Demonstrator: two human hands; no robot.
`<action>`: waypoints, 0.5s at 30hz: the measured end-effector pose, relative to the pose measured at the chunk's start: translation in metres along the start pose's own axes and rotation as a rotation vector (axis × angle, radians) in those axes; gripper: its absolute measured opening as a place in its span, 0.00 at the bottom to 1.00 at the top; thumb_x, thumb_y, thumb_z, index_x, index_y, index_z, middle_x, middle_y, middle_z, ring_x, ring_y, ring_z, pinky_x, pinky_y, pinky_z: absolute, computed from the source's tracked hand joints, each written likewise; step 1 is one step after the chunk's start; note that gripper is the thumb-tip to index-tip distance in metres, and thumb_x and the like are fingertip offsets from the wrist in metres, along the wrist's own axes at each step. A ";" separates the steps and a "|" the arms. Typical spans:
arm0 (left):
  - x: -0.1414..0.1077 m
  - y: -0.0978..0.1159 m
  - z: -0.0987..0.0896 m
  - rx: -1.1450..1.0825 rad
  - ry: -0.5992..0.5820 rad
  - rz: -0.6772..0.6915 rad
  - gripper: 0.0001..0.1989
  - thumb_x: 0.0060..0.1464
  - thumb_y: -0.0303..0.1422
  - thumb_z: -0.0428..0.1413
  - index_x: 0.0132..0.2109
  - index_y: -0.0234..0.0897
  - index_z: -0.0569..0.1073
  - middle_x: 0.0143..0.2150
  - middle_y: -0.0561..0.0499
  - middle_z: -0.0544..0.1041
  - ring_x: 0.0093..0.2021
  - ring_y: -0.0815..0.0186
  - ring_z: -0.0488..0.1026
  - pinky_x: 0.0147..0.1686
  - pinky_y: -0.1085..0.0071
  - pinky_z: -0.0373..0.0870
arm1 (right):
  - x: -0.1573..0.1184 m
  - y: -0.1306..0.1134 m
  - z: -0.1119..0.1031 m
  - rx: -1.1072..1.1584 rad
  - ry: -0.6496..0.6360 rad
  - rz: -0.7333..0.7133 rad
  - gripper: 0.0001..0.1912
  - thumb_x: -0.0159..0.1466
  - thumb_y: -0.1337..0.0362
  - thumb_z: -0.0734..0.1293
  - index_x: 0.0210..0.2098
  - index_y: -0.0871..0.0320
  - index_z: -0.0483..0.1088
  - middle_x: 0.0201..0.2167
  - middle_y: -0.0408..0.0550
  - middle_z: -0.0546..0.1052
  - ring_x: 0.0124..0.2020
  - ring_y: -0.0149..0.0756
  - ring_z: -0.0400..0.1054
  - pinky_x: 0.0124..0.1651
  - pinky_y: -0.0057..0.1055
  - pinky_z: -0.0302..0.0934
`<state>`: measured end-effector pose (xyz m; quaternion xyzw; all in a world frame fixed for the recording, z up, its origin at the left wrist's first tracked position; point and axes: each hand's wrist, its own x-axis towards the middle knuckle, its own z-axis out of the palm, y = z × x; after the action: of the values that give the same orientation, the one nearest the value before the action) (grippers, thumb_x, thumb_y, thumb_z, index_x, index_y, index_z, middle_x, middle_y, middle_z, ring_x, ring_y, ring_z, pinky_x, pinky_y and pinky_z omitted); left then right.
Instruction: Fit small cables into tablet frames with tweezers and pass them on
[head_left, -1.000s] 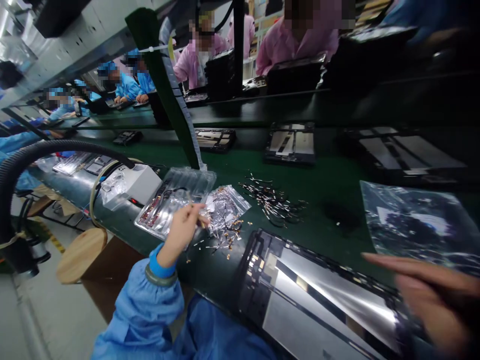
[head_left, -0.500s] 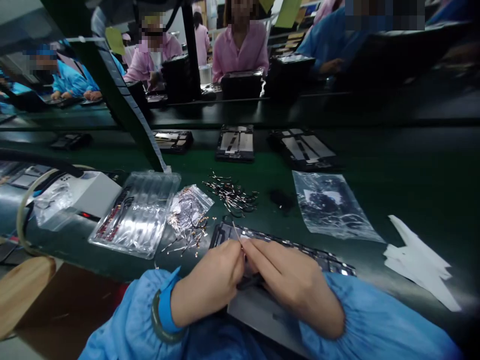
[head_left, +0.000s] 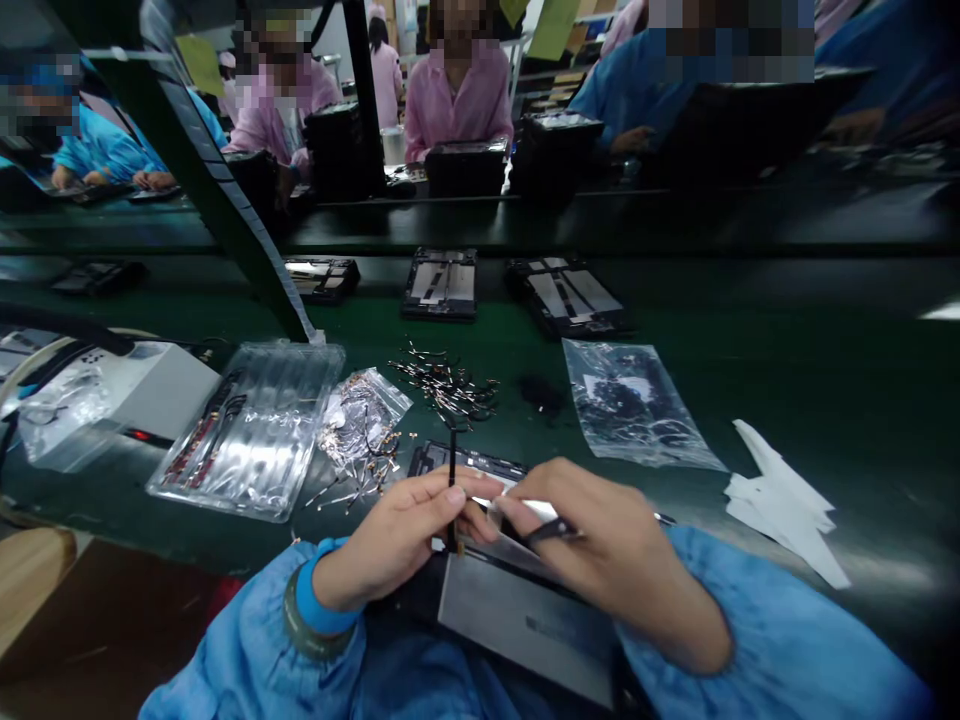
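My left hand [head_left: 424, 515] pinches a narrow black flex cable [head_left: 452, 465] between thumb and fingers, and the cable stands upright. Close beside it, my right hand [head_left: 600, 550] has thumb and forefinger closed on a small pale piece [head_left: 496, 512], too small to name. A dark slim object [head_left: 551, 531] lies against the fingers of that hand; its kind is unclear. Under both hands is an opened tablet-like device with a grey metal plate [head_left: 525, 625]. My hands hide part of its black frame [head_left: 431, 458].
Beyond the device lie a pile of short black cables [head_left: 450, 388], a small bag of parts [head_left: 360, 415], a clear tray [head_left: 247, 430], a clear bag [head_left: 637, 405] and white strips [head_left: 780, 500]. Opened devices [head_left: 441, 285] sit farther back. Co-workers sit across the line.
My hands were pressed together at the fingertips and have moved slightly apart. The black cable now shows upright in my left hand. The whole scene has shifted left in view.
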<state>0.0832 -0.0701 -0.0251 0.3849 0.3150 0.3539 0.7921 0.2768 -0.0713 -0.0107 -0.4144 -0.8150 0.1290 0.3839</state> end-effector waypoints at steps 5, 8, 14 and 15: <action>-0.001 0.001 0.003 0.241 -0.059 -0.028 0.19 0.58 0.44 0.53 0.44 0.33 0.77 0.33 0.46 0.77 0.36 0.66 0.74 0.41 0.71 0.68 | 0.025 -0.003 0.001 0.484 -0.065 0.526 0.14 0.60 0.56 0.65 0.38 0.59 0.75 0.30 0.47 0.79 0.25 0.33 0.71 0.28 0.28 0.66; -0.001 0.002 0.005 0.473 0.038 0.105 0.18 0.58 0.43 0.53 0.44 0.33 0.76 0.40 0.43 0.76 0.41 0.63 0.74 0.43 0.69 0.70 | 0.031 -0.008 0.010 0.580 -0.019 0.612 0.14 0.59 0.55 0.65 0.28 0.59 0.75 0.24 0.47 0.78 0.26 0.36 0.72 0.28 0.29 0.66; -0.001 0.000 0.004 0.627 0.201 0.218 0.20 0.61 0.43 0.48 0.31 0.33 0.76 0.34 0.45 0.77 0.37 0.65 0.74 0.41 0.70 0.71 | 0.022 -0.010 0.017 0.449 0.042 0.397 0.10 0.62 0.61 0.65 0.30 0.58 0.75 0.28 0.46 0.78 0.29 0.33 0.72 0.32 0.26 0.67; 0.000 -0.001 0.003 0.597 0.168 0.165 0.21 0.61 0.44 0.48 0.31 0.33 0.76 0.32 0.46 0.77 0.34 0.65 0.74 0.39 0.70 0.71 | 0.021 -0.010 0.017 0.430 0.042 0.312 0.08 0.62 0.62 0.65 0.32 0.58 0.76 0.30 0.47 0.78 0.30 0.33 0.73 0.33 0.26 0.67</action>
<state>0.0862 -0.0714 -0.0240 0.5939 0.4367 0.3394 0.5843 0.2513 -0.0599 -0.0059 -0.4466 -0.6870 0.3482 0.4553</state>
